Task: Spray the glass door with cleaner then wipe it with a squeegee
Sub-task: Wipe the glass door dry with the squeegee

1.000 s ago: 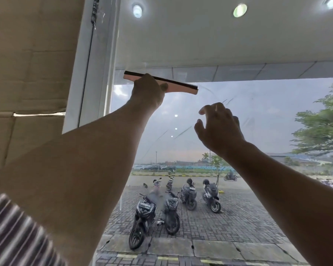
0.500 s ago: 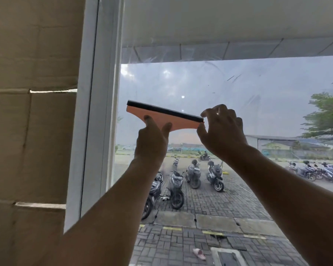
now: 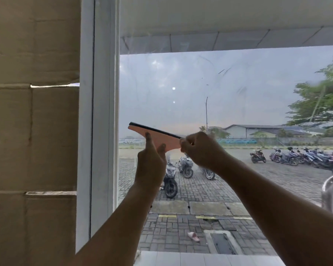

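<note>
An orange squeegee with a black rubber blade lies against the glass door, blade edge up and tilted down to the right. My left hand grips its lower middle, with one finger stretched up over the orange body. My right hand holds the squeegee's right end with curled fingers. Faint wet streaks and smears show on the glass above the squeegee. No spray bottle is in view.
The white door frame runs vertically just left of the squeegee. Stacked cardboard boxes fill the left side. A metal door handle curves at the right edge. A white ledge lies below. Parked motorcycles stand outside.
Both hands have drawn the squeegee down the glass from near the top to mid-height. My right hand, first apart from it, has taken hold of its right end.
</note>
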